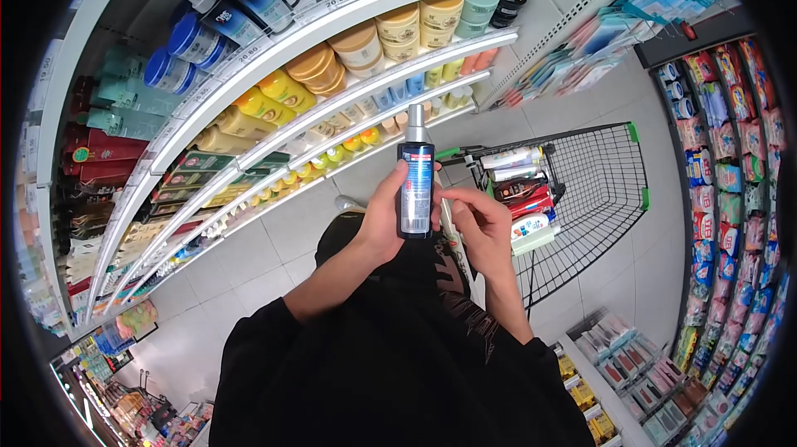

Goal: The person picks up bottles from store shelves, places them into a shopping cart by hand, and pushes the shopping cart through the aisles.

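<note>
My left hand [383, 216] is wrapped round a dark blue spray bottle [417, 185] with a silver cap, held upright in front of my body. The bottle's label side, with a barcode near its base, faces me. Close at its right is my right hand [480, 227], with fingers curled and fingertips near the bottle's side. A thin pale strip [453, 235] with green marks runs down beside and under these fingers; I cannot tell whether they grip it.
A black wire shopping cart [594, 198] with green corners stands at the right, holding several packages [531, 202]. Curved shelves [365, 3] of bottles and jars fill the left and top. Packets hang on a rack [722, 198] at far right; a low display [635, 376] stands at lower right.
</note>
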